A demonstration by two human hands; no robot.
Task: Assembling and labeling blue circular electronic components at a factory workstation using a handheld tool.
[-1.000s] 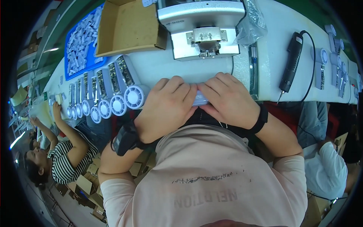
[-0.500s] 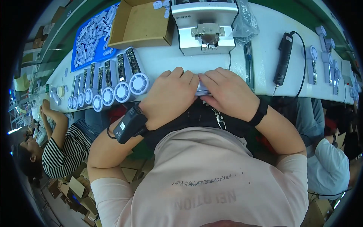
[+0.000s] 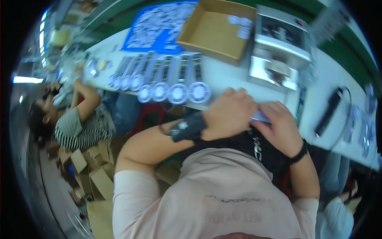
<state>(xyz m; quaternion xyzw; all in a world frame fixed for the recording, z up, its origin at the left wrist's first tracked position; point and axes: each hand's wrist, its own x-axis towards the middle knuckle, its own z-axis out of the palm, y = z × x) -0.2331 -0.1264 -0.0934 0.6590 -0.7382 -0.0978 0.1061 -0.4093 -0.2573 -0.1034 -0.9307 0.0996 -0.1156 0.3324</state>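
At the table's front edge my left hand (image 3: 230,113) and my right hand (image 3: 280,126) meet, both closed on a pale lavender plastic piece (image 3: 260,116). Only a small part of that piece shows between the fingers, so its full shape is hidden. To the left of my hands lies a row of several handheld fans (image 3: 178,93), with round grilles toward me and circuit boards exposed in their handles. Beyond my right hand stands a silver machine (image 3: 274,75) with a metal fixture at its front.
A blue tray (image 3: 169,47) of small white plastic parts sits at the back left. Beside it is a cardboard box (image 3: 207,40) holding a few white pieces. A black electric screwdriver (image 3: 329,112) lies right. Another person (image 3: 85,115) sits at the left; cardboard boxes (image 3: 101,181) lie on the floor.
The view has swung left, so the table and its things appear farther right and tilted, and blurred. Both hands stay together on the plastic piece.
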